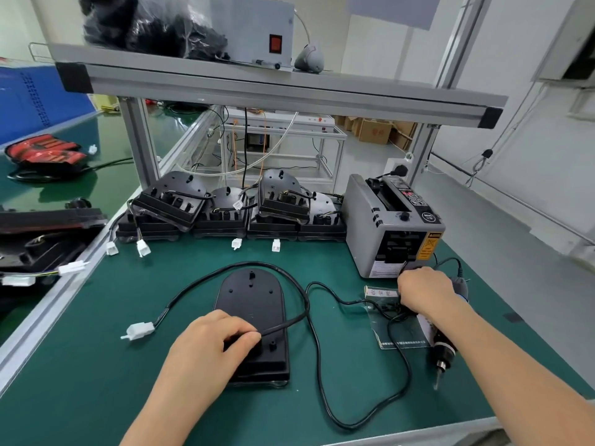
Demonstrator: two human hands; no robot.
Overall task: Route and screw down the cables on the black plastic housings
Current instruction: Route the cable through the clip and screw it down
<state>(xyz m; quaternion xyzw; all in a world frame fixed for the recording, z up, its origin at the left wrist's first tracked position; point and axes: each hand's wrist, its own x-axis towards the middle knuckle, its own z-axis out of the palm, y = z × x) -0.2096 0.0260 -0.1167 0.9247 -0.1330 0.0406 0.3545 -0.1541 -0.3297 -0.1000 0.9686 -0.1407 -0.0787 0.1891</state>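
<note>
Near the counter's (96, 365) front edge, left hand (219, 336) clamps cable (283, 324) to housing (251, 294) for routing; right hand (421, 289) at screw bag (399, 336), grip unclear.

Counter (96, 365): covered with a green mat, edged at left by an aluminium rail.
Overhead shelf (289, 91): carried on grey aluminium posts across the counter's rear.
Walls (515, 75): painted white.
Floor (483, 201): pale grey, glossy.
Rack (325, 146): white-framed, stood behind the counter.
Cardboard boxes (375, 130): stacked on the floor beyond the rack.
Blue panel (32, 101): seen at far left.
Light: even and bright throughout.
</note>
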